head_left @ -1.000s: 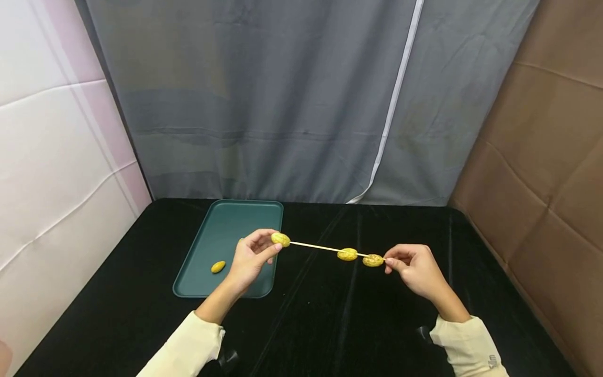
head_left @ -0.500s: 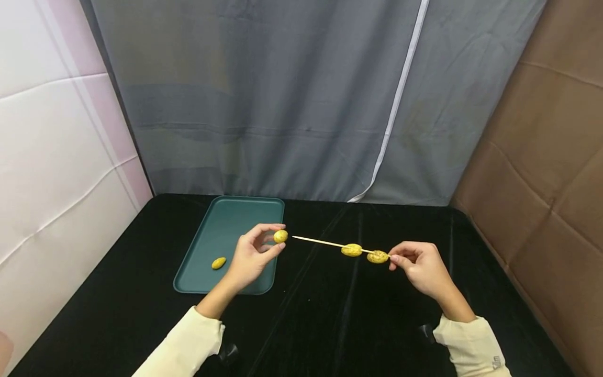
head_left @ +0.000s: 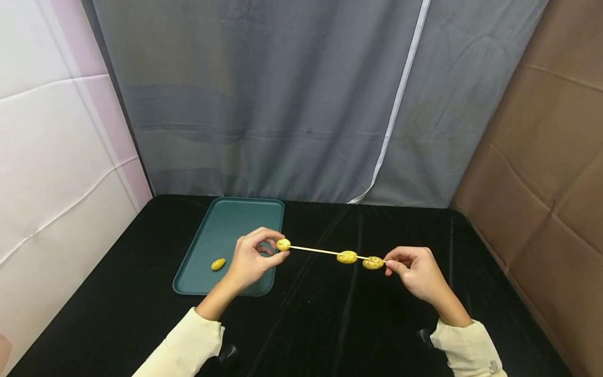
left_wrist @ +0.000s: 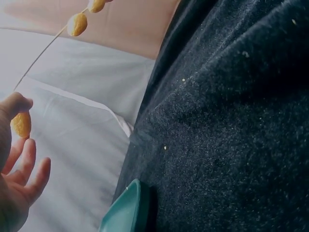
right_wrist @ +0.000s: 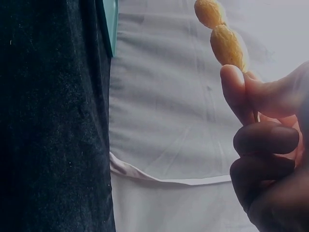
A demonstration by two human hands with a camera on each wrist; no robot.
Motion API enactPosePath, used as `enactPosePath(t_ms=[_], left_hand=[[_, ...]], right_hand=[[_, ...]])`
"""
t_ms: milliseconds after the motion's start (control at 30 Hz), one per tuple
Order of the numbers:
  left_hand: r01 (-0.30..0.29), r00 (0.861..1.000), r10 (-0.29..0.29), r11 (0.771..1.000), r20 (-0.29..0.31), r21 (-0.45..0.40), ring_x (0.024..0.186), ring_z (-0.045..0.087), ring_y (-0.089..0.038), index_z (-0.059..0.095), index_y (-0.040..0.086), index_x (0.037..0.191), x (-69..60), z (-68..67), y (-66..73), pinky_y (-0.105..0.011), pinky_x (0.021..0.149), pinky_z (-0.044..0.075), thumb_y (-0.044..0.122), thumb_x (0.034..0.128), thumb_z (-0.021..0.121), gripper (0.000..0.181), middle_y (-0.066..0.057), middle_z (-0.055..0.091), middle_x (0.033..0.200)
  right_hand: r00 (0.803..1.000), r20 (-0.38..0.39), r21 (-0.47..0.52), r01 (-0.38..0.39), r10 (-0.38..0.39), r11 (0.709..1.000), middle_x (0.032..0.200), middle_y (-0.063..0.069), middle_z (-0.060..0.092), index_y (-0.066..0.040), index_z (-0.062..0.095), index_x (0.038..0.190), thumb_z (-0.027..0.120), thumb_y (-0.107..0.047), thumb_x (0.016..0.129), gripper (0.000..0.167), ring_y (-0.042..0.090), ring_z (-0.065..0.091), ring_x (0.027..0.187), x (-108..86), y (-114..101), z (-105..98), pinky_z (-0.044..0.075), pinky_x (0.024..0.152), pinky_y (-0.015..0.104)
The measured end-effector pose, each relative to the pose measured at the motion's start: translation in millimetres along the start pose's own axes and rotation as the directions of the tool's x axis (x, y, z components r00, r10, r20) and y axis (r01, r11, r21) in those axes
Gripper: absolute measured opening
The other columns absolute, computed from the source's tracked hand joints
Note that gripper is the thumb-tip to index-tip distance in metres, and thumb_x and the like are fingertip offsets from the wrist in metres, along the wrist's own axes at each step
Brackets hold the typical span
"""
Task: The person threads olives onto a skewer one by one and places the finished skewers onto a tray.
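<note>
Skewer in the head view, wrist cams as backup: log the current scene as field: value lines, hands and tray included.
left hand: pinches a yellow oval piece
right hand: pinches the skewer near its right end
on skewer: two yellow pieces, inner piece and outer piece, the outer next to the right fingertips
skewer tip: meets the left-hand piece; whether it has pierced it, cannot tell
tray: green, one loose yellow piece on it
surface: black cloth
backdrop: grey curtain
</note>
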State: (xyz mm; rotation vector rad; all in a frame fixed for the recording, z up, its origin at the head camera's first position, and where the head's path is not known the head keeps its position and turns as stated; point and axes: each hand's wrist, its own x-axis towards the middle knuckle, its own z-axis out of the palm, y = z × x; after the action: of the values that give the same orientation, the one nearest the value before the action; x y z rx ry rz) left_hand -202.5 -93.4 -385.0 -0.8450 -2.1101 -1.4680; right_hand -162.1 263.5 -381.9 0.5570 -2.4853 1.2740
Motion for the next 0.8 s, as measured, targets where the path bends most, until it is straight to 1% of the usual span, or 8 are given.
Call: enactPosePath(t_ms=[67,200,300,400,600,700,800], left_hand=[[0.004,1.000,-0.004,1.000,0.004,0.001,0.074,0.063,-0.034,0.071,-0.003,0.094,0.3,0.3,1.0,-0.047,0.060,0.058,-0.010,0.0697,0.083,0.027,-0.013,0.069,0.088],[0.008,1.000,-0.008,1.000,0.008,0.005,0.074,0.062,-0.032,0.072,-0.003,0.095,0.0,1.3,1.6,-0.045,0.060,0.058,-0.008,0.0709,0.083,0.027,-0.012,0.069,0.088],[0.005,1.000,-0.005,1.000,0.008,0.004,0.073,0.062,-0.032,0.072,-0.003,0.096,-1.5,1.0,1.9,-0.045,0.059,0.058,-0.009,0.0711,0.082,0.027,-0.012,0.069,0.088],[-0.004,1.000,0.004,1.000,0.030,-0.008,0.073,0.063,-0.032,0.072,-0.003,0.097,-2.6,0.3,2.1,-0.046,0.059,0.058,-0.010,0.0715,0.082,0.028,-0.013,0.070,0.089],[-0.054,0.995,0.056,0.998,0.083,-0.022,0.071,0.061,-0.029,0.073,-0.005,0.101,-2.2,-2.6,-1.2,-0.044,0.058,0.058,-0.012,0.0723,0.080,0.030,-0.012,0.070,0.087],[-0.081,0.992,0.084,0.996,0.099,-0.032,0.067,0.062,-0.024,0.071,-0.007,0.103,-2.0,-3.9,-3.0,-0.042,0.058,0.058,-0.013,0.0712,0.080,0.033,-0.012,0.070,0.084],[-0.083,0.990,0.087,0.996,0.114,-0.039,0.065,0.062,-0.018,0.070,-0.006,0.101,-2.3,-4.5,-3.3,-0.042,0.058,0.058,-0.013,0.0715,0.080,0.032,-0.011,0.070,0.080]], right_hand=[[1.000,-0.005,-0.013,-0.005,0.005,1.000,0.065,-0.003,0.066,-0.001,0.071,0.079,0.068,0.012,0.084,0.014,0.006,0.059,0.057,0.2,0.5,0.5,0.037,0.042,0.024],[1.000,-0.018,-0.028,-0.021,0.020,0.999,0.064,-0.004,0.065,-0.001,0.071,0.079,0.068,0.013,0.083,0.015,0.006,0.059,0.057,-0.7,1.2,-0.4,0.037,0.043,0.024],[1.000,-0.013,-0.027,-0.023,0.023,0.999,0.064,-0.003,0.065,-0.001,0.071,0.079,0.068,0.013,0.083,0.015,0.006,0.059,0.056,-1.8,0.5,-1.6,0.036,0.042,0.024],[1.000,-0.008,-0.033,-0.016,0.016,0.999,0.064,-0.004,0.065,-0.003,0.071,0.078,0.068,0.013,0.083,0.017,0.006,0.059,0.056,-2.8,-0.6,-3.1,0.037,0.043,0.024],[1.000,-0.016,-0.077,0.023,-0.025,0.997,0.063,-0.007,0.064,-0.006,0.071,0.076,0.070,0.013,0.081,0.020,0.005,0.057,0.056,-1.1,-2.5,-7.3,0.040,0.045,0.024],[0.999,-0.017,-0.100,0.042,-0.043,0.994,0.063,-0.008,0.064,-0.006,0.071,0.076,0.070,0.013,0.081,0.020,0.004,0.057,0.056,0.0,-4.2,-9.2,0.043,0.047,0.024],[0.999,-0.010,-0.114,0.046,-0.047,0.992,0.063,-0.009,0.063,-0.008,0.071,0.075,0.071,0.013,0.081,0.022,0.004,0.057,0.055,-0.5,-5.2,-10.5,0.044,0.047,0.025]])
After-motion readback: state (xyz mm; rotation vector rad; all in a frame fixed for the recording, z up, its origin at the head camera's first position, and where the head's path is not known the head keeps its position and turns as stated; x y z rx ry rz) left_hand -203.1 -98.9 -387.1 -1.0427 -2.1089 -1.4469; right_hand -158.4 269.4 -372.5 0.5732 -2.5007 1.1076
